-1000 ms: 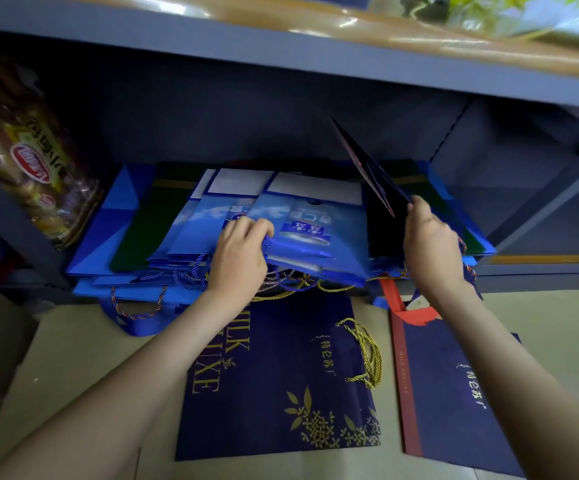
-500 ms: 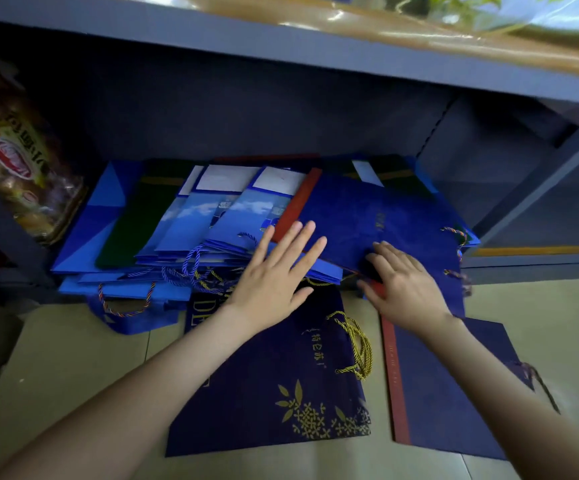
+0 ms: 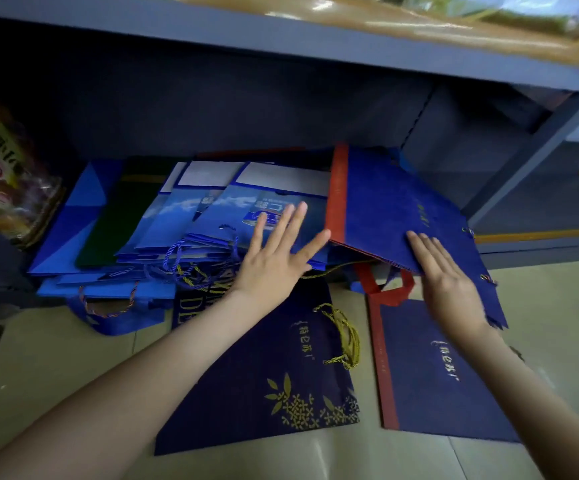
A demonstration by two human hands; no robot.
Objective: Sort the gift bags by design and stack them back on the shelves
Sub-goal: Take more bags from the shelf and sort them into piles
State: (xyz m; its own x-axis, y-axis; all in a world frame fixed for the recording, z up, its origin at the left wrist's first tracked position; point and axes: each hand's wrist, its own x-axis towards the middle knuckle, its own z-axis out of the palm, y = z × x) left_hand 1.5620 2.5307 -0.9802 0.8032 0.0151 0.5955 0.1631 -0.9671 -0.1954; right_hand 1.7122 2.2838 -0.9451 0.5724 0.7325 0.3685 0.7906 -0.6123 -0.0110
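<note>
Fingers (image 3: pixel 291 220) of left hand (image 3: pixel 274 261) straight and spread, pressing flat on the light-blue sky-print bags (image 3: pixel 232 209) on the bottom shelf (image 3: pixel 541 249), gripping nothing. Fingers (image 3: pixel 423 244) of right hand (image 3: pixel 451 282) likewise straight, laid flat on top of the navy red-striped bag (image 3: pixel 385 202); thumb hidden, so cannot tell if hooked under the edge. That bag on the right end of the shelf pile, tilted, near corner overhanging the shelf lip above the floor (image 3: pixel 56 358). Left of it on the shelf: fanned sky-print stack, dark green bag (image 3: pixel 121 209), two-tone blue bag (image 3: pixel 73 216), tangle of rope handles (image 3: pixel 184 265) at the front. Not yet shelved, flat on the floor: navy gold-flower bag (image 3: pixel 264 375) with gold cord handle (image 3: pixel 343 334), plus a second red-striped bag (image 3: pixel 433 375), apparently same design as the one under the right hand. Looks like mid-sort, squaring up piles. Risks: overhanging bag sliding off once pressure lifts, given the uneven heap beneath; fanned sky-print stack shifting sideways under a push and mixing with the neighbouring design; loose cords snagging a finger and dragging another bag out on withdrawal. Snack packet (image 3: pixel 0 174) at far left, well apart.
</note>
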